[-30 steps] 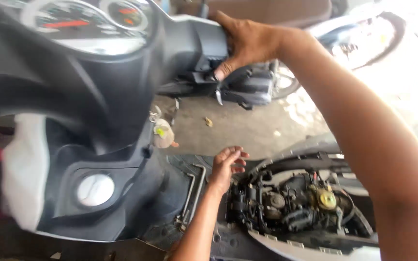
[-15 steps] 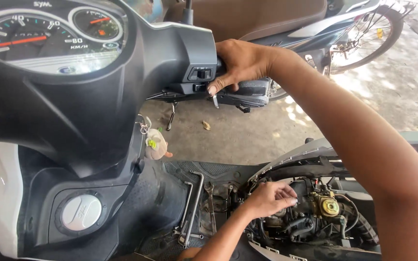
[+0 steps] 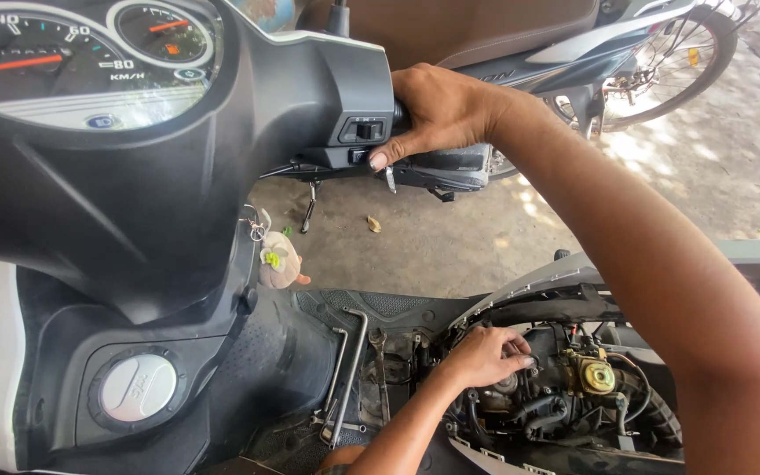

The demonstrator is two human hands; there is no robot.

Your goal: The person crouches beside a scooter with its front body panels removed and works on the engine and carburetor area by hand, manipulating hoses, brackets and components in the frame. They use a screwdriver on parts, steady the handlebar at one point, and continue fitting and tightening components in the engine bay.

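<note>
The scooter (image 3: 134,220) is facing the camera, its handlebar (image 3: 450,167) running left to right. The right grip (image 3: 437,110) is closing round the handlebar, thumb at the switches (image 3: 364,132). The left grip (image 3: 485,352) is curling, half open, into the engine (image 3: 565,396); wrenches (image 3: 354,369) are lying beside it.

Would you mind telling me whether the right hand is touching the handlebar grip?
Touching. The head view shows the right hand wrapped around the grip, thumb resting on the switch housing.

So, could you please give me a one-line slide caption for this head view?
Right hand on the scooter's handlebar grip, left hand reaching into the exposed engine bay.
</note>
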